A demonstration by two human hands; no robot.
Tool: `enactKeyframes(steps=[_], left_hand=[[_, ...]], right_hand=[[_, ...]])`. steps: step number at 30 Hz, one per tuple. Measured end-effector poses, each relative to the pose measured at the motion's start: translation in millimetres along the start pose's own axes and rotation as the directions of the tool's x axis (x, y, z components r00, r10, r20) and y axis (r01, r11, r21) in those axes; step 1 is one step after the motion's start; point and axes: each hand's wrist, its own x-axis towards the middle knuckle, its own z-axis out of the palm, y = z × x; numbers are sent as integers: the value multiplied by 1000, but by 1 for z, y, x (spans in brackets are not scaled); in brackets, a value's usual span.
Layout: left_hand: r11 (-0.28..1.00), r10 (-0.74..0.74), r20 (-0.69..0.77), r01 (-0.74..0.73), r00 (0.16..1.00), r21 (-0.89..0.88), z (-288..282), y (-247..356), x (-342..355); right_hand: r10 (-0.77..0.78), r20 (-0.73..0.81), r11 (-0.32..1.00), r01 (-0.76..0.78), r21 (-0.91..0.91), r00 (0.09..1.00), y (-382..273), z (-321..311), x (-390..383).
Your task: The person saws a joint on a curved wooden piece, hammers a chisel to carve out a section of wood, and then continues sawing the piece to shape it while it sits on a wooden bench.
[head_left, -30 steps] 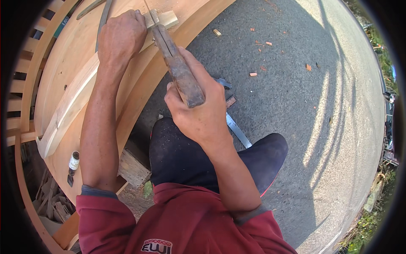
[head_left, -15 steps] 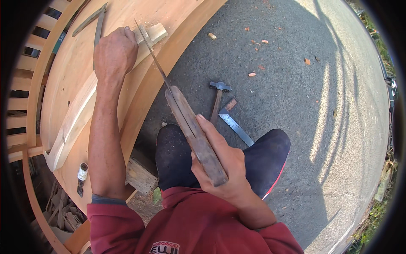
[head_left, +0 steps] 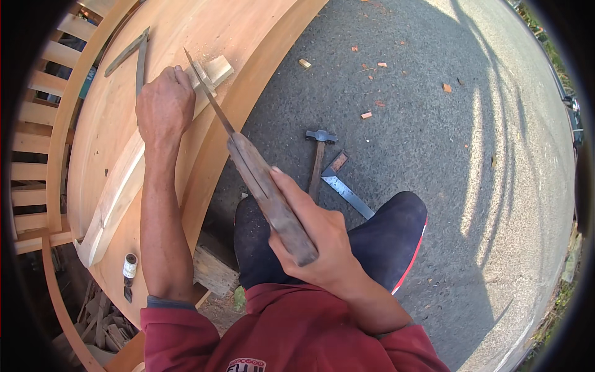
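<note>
My right hand is wrapped round the worn wooden handle of a handsaw. The saw's thin blade points up and left, lying across a pale wood strip near its far end. On that strip my left hand presses down, fingers curled over it and mostly hidden from above. Just beyond the blade the strip's end shows a stepped cut. A dark folding bevel or square lies beside my left hand on the curved wooden panel under the strip.
On the asphalt ahead of my knees lie a hammer and a try square. Small wood offcuts are scattered beyond. A small white-labelled bottle rests at the panel's near left. A slatted wooden frame borders the left side.
The view has shifted, so the panel and strip appear lower. My right hand and the saw handle have moved slightly left; the blade still lies across the strip and both grips hold.
</note>
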Motion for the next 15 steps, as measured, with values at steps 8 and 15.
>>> enactKeyframes(steps=[8, 15], left_hand=[[1000, 4, 28, -3, 1000, -13, 0, -10, 3], [999, 20, 9, -20, 1000, -29, -5, -1, 6]], right_hand=[[49, 17, 997, -50, 51, 999, 4, 4, -7], [199, 135, 979, -190, -77, 971, 0, 24, 84]])
